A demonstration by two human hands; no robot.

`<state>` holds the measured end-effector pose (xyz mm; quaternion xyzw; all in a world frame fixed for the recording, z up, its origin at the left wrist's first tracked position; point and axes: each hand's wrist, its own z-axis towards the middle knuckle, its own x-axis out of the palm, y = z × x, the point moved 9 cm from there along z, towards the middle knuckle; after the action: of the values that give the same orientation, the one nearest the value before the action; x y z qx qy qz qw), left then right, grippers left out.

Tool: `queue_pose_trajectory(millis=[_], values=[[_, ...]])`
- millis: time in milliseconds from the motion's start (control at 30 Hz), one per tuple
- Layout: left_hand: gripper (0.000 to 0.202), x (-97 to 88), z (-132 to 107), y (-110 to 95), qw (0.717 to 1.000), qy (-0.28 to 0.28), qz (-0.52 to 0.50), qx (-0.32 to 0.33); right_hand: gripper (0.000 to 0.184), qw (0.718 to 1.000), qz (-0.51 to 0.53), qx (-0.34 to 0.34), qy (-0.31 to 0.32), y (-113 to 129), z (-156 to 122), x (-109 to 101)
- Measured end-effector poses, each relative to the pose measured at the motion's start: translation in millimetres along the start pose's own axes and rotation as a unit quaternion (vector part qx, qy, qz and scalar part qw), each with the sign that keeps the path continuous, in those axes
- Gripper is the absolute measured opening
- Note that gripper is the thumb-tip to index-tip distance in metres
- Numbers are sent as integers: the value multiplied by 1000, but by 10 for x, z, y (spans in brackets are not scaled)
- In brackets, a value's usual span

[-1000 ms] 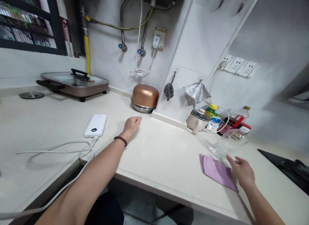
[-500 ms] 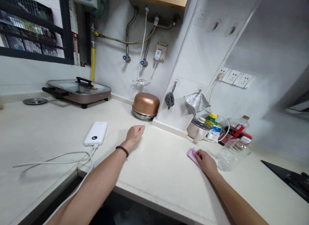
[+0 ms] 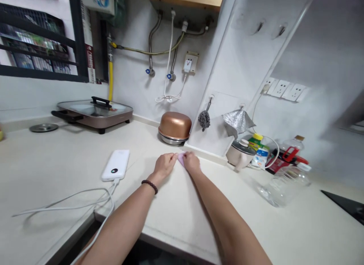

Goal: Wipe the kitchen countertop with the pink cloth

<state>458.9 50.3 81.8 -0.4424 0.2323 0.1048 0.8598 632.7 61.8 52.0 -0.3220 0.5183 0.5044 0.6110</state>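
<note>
On the pale countertop (image 3: 159, 219), my right hand (image 3: 191, 162) is closed on a light purple cloth (image 3: 181, 158). Most of the cloth is hidden beneath the fingers. My left hand (image 3: 165, 164), with a dark bead bracelet (image 3: 149, 185) on the wrist, is closed just left of the cloth. Its fingertips meet the cloth's left edge; whatever they hold, if anything, is hidden. Behind both hands, against the wall, a copper-coloured bowl (image 3: 174, 125) lies upside down on a steel one.
A white power bank (image 3: 116, 165) with trailing cables lies on the left. Farther back stands an electric griddle (image 3: 96, 111) beside a round metal lid (image 3: 44, 127). On the right are a small lidded pot (image 3: 241, 153), packets (image 3: 259, 156) and a clear plastic bottle (image 3: 284, 185) on its side.
My right hand has moved left with the purple cloth, from near the small pot to beside my left hand. The left hand has stayed almost where it was; the view has shifted slightly.
</note>
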Motion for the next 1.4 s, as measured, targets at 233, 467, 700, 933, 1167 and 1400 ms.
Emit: queue_pose_trajectory(millis=[233,467,700,933,1167,1400], values=[[48,-52,-22,94,1000,5,11,-17,39,999,24,-46,17,98,-77,56],[48,-45,-12,113,1000,0,19,-21,39,995,-22,100,-11,-1646,-378,-364],[48,-111,-2,104,999,-21,-2,-26,44,975,-72,207,-28,-2791,-944,-566],[49,-123,17,60,999,-32,-4,-18,44,974,-88,210,-15,-2526,-1063,-491],[49,-169,17,109,999,-46,-3,-23,34,998,-31,47,15,-550,-976,-255],[46,-214,-6,183,998,-60,4,-31,37,987,44,-151,41,973,-1435,-112]])
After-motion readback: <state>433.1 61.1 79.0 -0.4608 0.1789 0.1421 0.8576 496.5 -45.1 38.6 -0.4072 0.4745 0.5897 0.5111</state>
